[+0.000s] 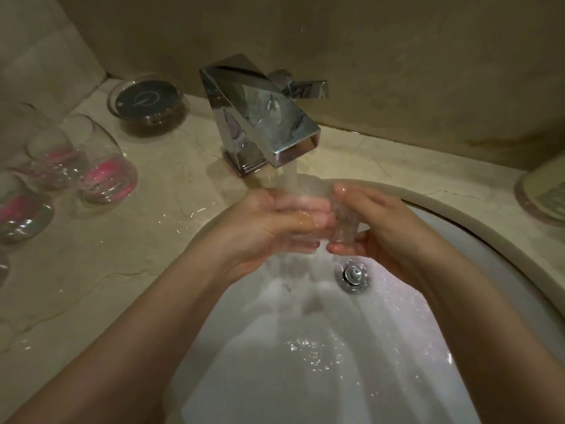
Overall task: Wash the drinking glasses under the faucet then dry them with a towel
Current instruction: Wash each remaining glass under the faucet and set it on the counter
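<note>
We hold one glass [344,221] over the sink [477,228], right under the stream from the faucet [260,117]. Our left hand [260,228] curls around it from the left, fingers wrapped across its side, thumb on top. Our right hand [382,221] grips it from the right, thumb below and fingers above. The glass is clear and blurred by running water, so we cannot tell which way its mouth points. Water pours over it and both hands and spills down into the white basin, just above the one drain [352,276].

On the counter [159,240] to the left we count three more glasses that show plainly, each with something pink at the base: one nearest the sink [104,160], one behind it [53,154], and one further left [18,206]. A fourth shape at the left edge [3,267] is cut off, and we cannot tell what it is. They stand close together, well apart from the glass in our hands. Puddles and drops lie on the counter between them and the sink.

Behind them, near the corner, sits one round dish [146,99] with a dark inside. At the far right edge one more container [544,191] shows only in part. The faucet has one lever [308,88] sticking out to its right.
</note>
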### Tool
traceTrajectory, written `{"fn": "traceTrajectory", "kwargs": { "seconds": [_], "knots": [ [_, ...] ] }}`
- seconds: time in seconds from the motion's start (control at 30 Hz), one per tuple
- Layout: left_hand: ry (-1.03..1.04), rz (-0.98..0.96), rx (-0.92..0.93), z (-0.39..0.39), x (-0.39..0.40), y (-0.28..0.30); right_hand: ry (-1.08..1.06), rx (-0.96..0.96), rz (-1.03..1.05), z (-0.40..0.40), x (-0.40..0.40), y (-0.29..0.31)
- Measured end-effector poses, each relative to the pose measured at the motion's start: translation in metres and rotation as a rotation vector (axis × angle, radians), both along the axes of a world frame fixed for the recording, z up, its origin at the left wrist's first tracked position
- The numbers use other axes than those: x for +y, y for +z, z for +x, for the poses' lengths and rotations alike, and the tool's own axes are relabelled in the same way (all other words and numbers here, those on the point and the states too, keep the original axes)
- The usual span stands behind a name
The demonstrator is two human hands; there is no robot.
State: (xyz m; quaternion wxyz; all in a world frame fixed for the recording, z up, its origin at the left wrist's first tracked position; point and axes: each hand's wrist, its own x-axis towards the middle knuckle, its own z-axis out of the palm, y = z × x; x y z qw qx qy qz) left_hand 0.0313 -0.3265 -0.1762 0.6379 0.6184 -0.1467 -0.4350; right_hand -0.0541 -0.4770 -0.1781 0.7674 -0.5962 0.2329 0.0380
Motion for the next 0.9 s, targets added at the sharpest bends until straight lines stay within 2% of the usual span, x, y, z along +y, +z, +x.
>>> {"fn": "traceTrajectory", "kwargs": {
  "seconds": [0.17,0.33,0.47,0.6,0.77,0.9],
  "knots": [
    [0.07,-0.022,0.088,-0.001,0.002,-0.007,0.02,-0.082,-0.174,-0.007,0.002,-0.002],
    [0.036,-0.043,0.022,-0.004,0.004,-0.005,0.012,0.037,0.09,-0.006,0.003,0.001],
    [0.075,0.004,0.02,-0.002,0.002,-0.005,-0.088,-0.024,0.058,-0.007,0.006,-0.002],
    [0.071,0.027,0.065,0.0,0.002,-0.003,-0.043,-0.096,-0.071,-0.013,0.004,-0.001],
    [0.05,0.0,0.03,-0.004,0.001,-0.004,-0.045,0.042,0.078,-0.008,0.005,0.002],
    [0.106,-0.021,0.11,-0.003,-0.001,-0.007,-0.049,0.052,-0.059,-0.002,0.004,0.004]
  ]
}}
